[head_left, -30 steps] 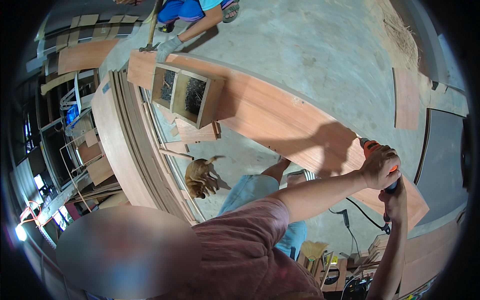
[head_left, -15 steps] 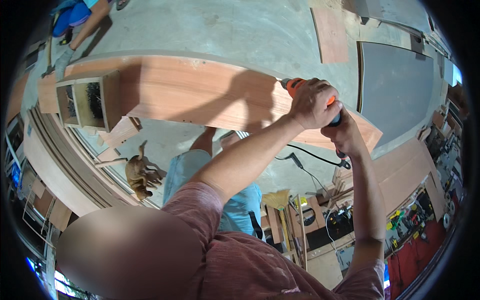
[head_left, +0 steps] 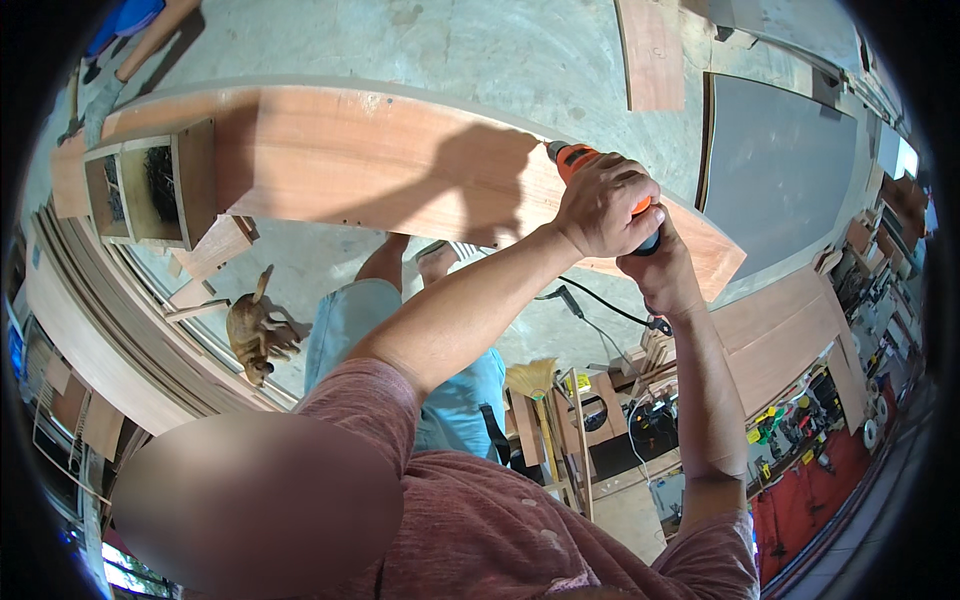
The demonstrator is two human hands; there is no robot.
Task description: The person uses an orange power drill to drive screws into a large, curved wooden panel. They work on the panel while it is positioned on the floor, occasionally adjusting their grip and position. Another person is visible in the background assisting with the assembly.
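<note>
The left hand (head_left: 608,205) is curled over the back of the orange-and-black corded power drill (head_left: 580,160), fingers bent tightly round its body, while the right hand (head_left: 662,275) is wrapped about the grip just below and nearer. Both have hold of this one tool; the trigger finger is hidden, so whether it presses cannot be told.

The drill lies toward the right part of the long plywood board (head_left: 340,150), its chuck aimed far and left at the board's far edge. The bit is too small to make out, nor is it clear whether it touches the wood. A two-handed hold seems right here: the upper hand can best lend straight, even pressure while the lower one steers and resists twist. The tip so close to an edge calls for a square line and gentle force, lest it skid or split the ply.

The black power cable (head_left: 608,298) hangs off the near side, and slack there is best left free of the feet. At the board's far left end, a co-worker's gloved hand (head_left: 98,115) is beside the two-compartment wooden box (head_left: 199,180), which holds dark, nail-like pieces. A firmly braced board should help accuracy. Near and left, the brown dog (head_left: 250,325) on the concrete floor (head_left: 420,40) deserves a wide berth.
</note>
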